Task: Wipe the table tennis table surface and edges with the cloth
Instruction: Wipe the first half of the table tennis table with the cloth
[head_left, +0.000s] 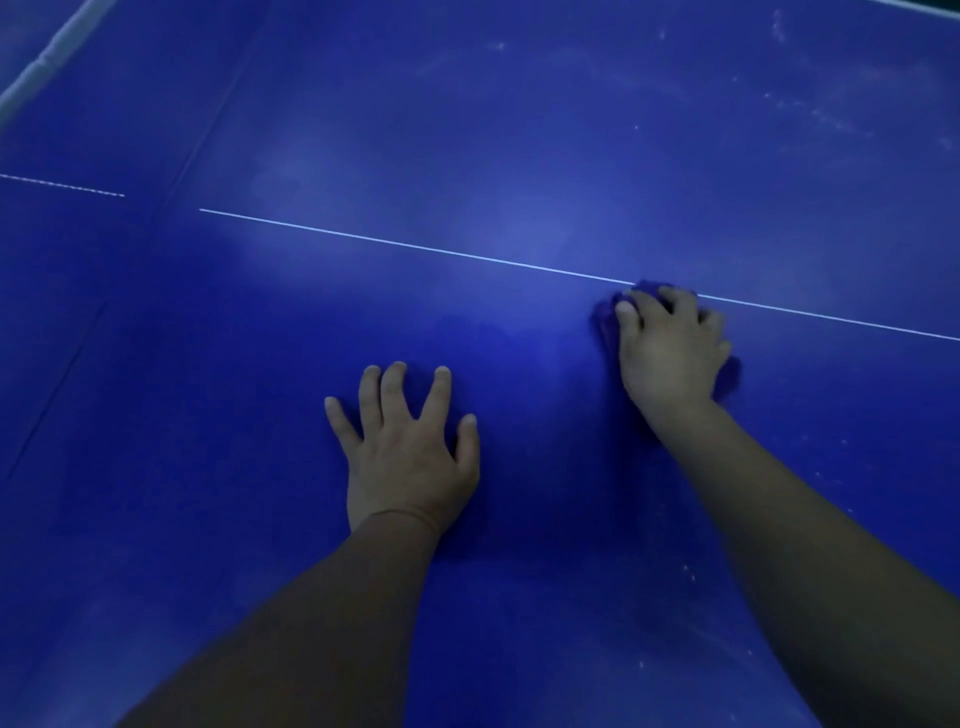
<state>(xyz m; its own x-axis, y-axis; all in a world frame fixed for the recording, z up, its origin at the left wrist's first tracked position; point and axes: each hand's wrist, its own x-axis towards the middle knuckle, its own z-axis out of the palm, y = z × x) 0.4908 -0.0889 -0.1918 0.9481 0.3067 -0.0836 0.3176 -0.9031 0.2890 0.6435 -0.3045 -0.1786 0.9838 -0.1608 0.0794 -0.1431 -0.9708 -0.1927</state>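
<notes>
The blue table tennis table (467, 130) fills the whole view, crossed by a thin white centre line (415, 244). My right hand (670, 348) presses down on a bunched purple cloth (605, 319), fingers curled over it, right at the white line. The cloth shows only at the hand's left and right edges; the rest is hidden under the palm. My left hand (410, 452) rests flat on the table with fingers spread, nearer to me and to the left of the cloth, holding nothing.
A pale table edge (47, 62) runs diagonally in the top left corner. A dark seam (171, 182) crosses the surface on the left. White dust specks and smears (810, 109) lie at the top right and lower right.
</notes>
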